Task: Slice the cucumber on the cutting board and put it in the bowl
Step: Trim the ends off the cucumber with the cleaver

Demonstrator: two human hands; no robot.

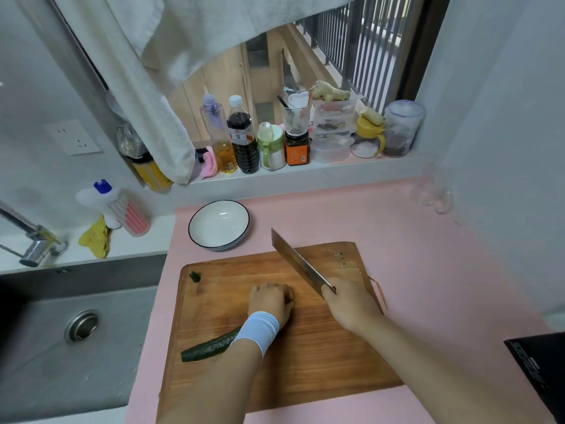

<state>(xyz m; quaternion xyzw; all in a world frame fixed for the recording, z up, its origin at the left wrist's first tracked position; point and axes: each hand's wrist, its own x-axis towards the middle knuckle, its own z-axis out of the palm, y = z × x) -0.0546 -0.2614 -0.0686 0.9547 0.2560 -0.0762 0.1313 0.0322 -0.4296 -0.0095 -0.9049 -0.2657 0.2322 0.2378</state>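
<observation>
A wooden cutting board (321, 356) lies on the pink worktop (428, 255), close to its near edge and beside the sink (61, 347) on the left. The cucumber (208, 347) rests diagonally on the board's near-left part, its dark green end pointing at the board's left edge. Its other end runs under the wrist and into the left hand (270, 299), which wears a pale wristband (260, 328). That hand's fingers are curled down over the cucumber, pinning it to the wood, and a sliver of green shows beside them. The right hand (348, 304) is clenched round the handle of a cleaver (296, 261) near the board's right edge. The blade slants away to the far left, apart from the cucumber, its tip past the board's far edge. A small cut-off cucumber stub (194, 276) sits at the board's far-left corner. The white bowl (208, 231), dark-rimmed, stands on the worktop just beyond the board's far edge, near the worktop's far-left corner.
</observation>
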